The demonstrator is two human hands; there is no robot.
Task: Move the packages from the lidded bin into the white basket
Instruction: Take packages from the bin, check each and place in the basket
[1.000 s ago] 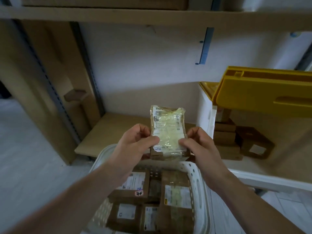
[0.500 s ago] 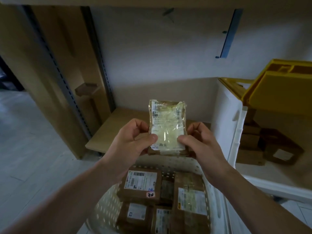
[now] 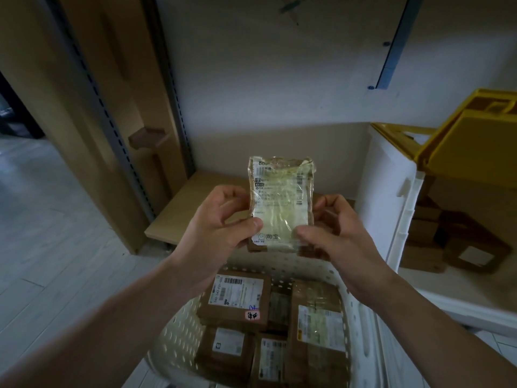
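The person stands before a shelf and holds one package [image 3: 281, 204] up with both hands, above the far rim of the white basket [image 3: 179, 329]. The package is a flat brown carton, wrapped in shiny clear tape, and its printed label looks toward the person. It stands almost upright, with the long side vertical.

The left hand [image 3: 221, 231] grips the lower left edge of the package: the thumb presses on the front near the bottom corner and the curled fingers go behind. The right hand [image 3: 335, 236] grips the lower right edge in the same way, thumb on the front, fingers curled at the side and back. Both forearms come up from the bottom corners of the view.

The white basket has many small holes in its wall. Inside it several brown cartons [image 3: 237, 298] with white labels lie flat, close together, in more than one layer.

To the right stands the lidded bin [image 3: 391, 197], white, touching or just beside the basket; which of the two I cannot tell. Its yellow lid [image 3: 472, 141] is raised and tilted. In the bin more brown packages [image 3: 472, 253] are seen. Behind the hands there is the low wooden shelf board [image 3: 195, 203] and a pale wall [image 3: 265, 79].
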